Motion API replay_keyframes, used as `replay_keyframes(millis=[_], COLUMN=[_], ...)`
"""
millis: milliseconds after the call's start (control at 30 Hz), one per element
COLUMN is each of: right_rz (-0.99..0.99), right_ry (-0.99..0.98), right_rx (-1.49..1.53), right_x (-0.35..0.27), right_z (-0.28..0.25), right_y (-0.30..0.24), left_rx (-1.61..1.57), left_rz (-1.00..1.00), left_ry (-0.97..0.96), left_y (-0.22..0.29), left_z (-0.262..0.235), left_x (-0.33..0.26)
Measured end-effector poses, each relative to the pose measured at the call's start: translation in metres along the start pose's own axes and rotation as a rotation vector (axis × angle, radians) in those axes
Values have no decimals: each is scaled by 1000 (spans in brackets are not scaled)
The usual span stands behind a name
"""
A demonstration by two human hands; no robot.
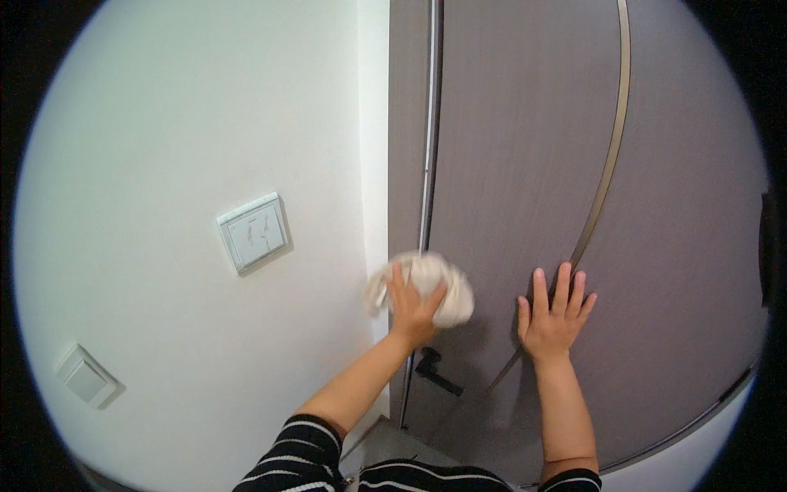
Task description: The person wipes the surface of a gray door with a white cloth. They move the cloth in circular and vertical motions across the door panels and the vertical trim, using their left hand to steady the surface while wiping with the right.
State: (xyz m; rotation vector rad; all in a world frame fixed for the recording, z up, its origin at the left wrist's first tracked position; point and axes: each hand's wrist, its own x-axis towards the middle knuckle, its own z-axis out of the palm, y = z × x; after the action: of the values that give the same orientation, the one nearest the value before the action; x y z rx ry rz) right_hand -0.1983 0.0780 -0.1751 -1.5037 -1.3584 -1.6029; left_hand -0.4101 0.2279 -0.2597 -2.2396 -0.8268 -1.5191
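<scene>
A crumpled cream cloth (455,299) is bunched under my left hand (416,316), pressed against the edge of a grey-brown door (516,164) where it meets its frame. My left fingers are bent over the cloth, and both are slightly blurred. My right hand (555,320) lies flat on the door panel with its fingers spread, holding nothing. Its fingertips reach a thin gold strip (616,123) that runs down the door. Just below my left hand is a black door handle (440,373).
On the white wall (205,107) to the left are a square wall switch plate (256,234) and a second switch (87,376) lower down. A white frame strip (375,123) borders the door. Grey floor (398,443) shows at the bottom.
</scene>
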Motion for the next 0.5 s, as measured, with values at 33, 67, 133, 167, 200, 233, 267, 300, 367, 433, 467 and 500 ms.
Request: replay_keyframes(millis=[33,67,133,167,200,233,267,300,367,433,467,500], right_rz=[1,1,1,-2,-3,-4,-6,-7,4,-8,-14,-6], right_ry=[-5,-11,-20,-26,-38,-53,-41,-30,-23,-12,-13,-6], right_rx=[9,11,10,8,1,-8,-2,-1,1,-15,-11,1], right_x=[0,-2,-2,-1,-3,-3,-4,-4,-6,-4,-3,-1], right_z=[-1,-1,0,-2,-2,-3,-2,-2,-2,-5,-5,-5], right_y=[-1,0,0,-1,0,1,0,0,-4,-2,-3,-3], left_rx=[-15,-24,-31,-53,-19,34,75,78,84,101,113,125], left_rz=[30,18,-4,63,113,86,53,71,90,73,62,51], left_ry=[-44,-82,-152,57,147,200,201,282,399,463,450,439], left_y=[-10,-14,-15,-14,-12,-1,8,11,15,23,23,22], left_z=[9,6,-9,-19,-28,-50,-73,-85,-107,-109,-103,-94], left_x=[-32,-27,-1,39,87,139,187,233,291,314,310,296])
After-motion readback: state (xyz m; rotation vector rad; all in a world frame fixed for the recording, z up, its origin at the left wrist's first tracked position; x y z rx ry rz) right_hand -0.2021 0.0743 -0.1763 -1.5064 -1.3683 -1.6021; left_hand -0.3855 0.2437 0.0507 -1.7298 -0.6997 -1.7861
